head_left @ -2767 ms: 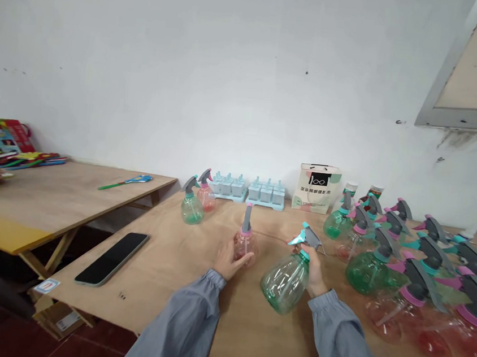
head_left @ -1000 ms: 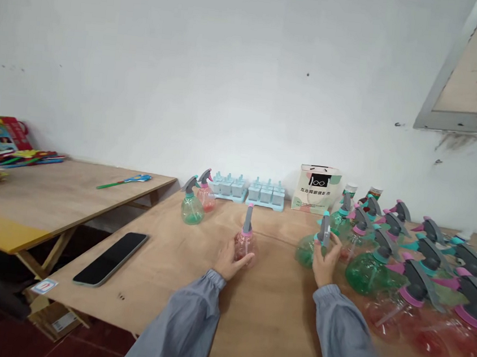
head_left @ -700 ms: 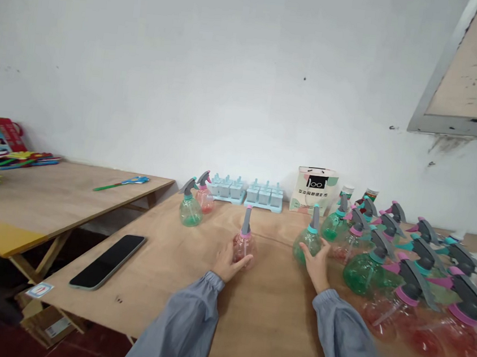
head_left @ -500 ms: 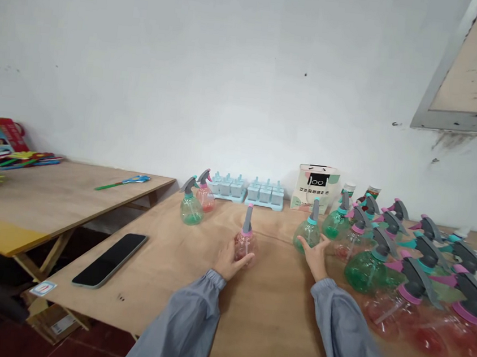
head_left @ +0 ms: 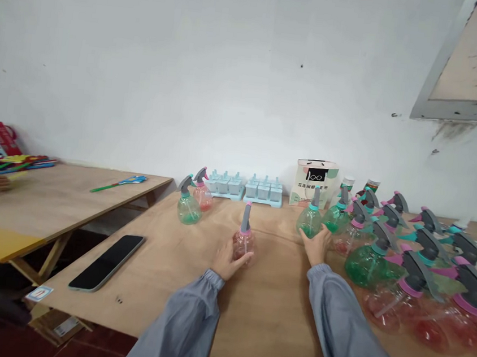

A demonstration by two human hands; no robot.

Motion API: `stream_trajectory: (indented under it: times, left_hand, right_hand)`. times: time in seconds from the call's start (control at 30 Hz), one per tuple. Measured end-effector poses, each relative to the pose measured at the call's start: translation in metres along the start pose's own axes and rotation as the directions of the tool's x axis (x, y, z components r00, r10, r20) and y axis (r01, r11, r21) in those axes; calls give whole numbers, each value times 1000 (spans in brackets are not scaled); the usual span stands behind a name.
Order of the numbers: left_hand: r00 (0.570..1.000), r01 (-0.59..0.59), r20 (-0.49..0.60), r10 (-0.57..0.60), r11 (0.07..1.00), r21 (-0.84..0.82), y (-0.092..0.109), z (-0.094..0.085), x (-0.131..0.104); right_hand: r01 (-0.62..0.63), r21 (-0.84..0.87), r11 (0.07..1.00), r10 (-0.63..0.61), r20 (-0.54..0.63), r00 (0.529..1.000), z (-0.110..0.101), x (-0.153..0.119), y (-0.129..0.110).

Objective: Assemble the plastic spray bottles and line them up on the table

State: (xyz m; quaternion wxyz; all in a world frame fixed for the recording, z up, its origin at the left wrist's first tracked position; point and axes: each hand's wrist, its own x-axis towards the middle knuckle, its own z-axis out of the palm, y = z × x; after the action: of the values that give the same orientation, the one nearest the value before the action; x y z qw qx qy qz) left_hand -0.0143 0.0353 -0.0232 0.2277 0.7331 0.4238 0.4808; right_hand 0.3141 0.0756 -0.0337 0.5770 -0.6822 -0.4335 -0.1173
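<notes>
My left hand (head_left: 227, 260) is wrapped round a spray bottle with a pink collar (head_left: 244, 243) and clear pinkish body, standing upright on the wooden table. To the right, my right hand (head_left: 317, 244) has its thumb and fingers on either side of the lower part of a green spray bottle (head_left: 311, 219) with a teal collar and grey trigger head. That bottle stands upright in front of a paper bag (head_left: 303, 181). Beside my right hand crowds a group of similar bottles, including a green one (head_left: 364, 264) and a pink one (head_left: 389, 305).
Two spray bottles, one green (head_left: 188, 210) and one pink (head_left: 204, 199), stand at the back left near light-blue ice-pop moulds (head_left: 264, 191). A phone (head_left: 107, 261) lies at the left. Another table (head_left: 61, 199) holds scissors (head_left: 132, 180) and colourful items.
The green spray bottle and my right hand have moved slightly back, closer to the other green bottle. My left hand stays on the pink bottle. The view has shifted a little.
</notes>
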Motion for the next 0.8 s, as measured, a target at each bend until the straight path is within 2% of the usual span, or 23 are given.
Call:
stream_trajectory:
  times: [0.37,0.53,0.67,0.8]
  left_hand:
    - [998,52,23,-53,996,69,8,-4,-2]
    - [998,37,42,-39,999,38,12,-3,-2]
    - [998,10,65,-11,1000,17,17,0,-5]
    - [989,-57,134,61,998,-35,26,10,-12]
  right_hand:
    - [-145,69,987,143,40,989,12,23,-4]
    - [-206,174,963,200,54,978,7,27,-8]
    - [-215,300,929,191,108,976,-4,8,-21]
    - [-169,466,869,27,295,955,-18,-27,-55]
